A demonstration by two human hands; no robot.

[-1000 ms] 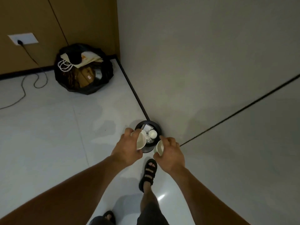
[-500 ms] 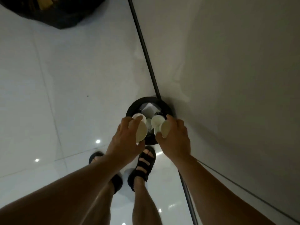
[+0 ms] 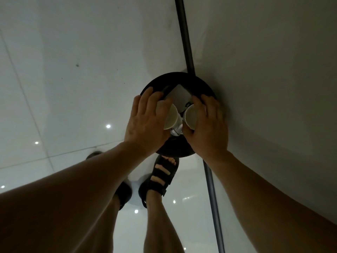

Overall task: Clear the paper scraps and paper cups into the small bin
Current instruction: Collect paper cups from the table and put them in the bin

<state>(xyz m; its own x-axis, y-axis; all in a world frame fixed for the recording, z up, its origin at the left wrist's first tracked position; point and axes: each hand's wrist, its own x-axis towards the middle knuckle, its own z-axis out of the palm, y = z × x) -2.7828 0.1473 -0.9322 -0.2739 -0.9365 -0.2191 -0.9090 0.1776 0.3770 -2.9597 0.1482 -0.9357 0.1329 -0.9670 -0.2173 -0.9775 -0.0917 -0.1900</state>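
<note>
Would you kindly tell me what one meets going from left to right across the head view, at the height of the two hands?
Floor → left hand → left cup → right cup → right hand → wall. The bin lies behind the hands, so it is left out.

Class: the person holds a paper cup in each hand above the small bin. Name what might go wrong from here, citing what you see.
1. The left cup and right cup lie tilted, mouths nearly meeting; dropped together they may collide and one may bounce past the rim of the small bin.
2. The bin already holds paper, so cups may perch high.
3. The sandalled foot stands close and might nudge the bin.
</note>
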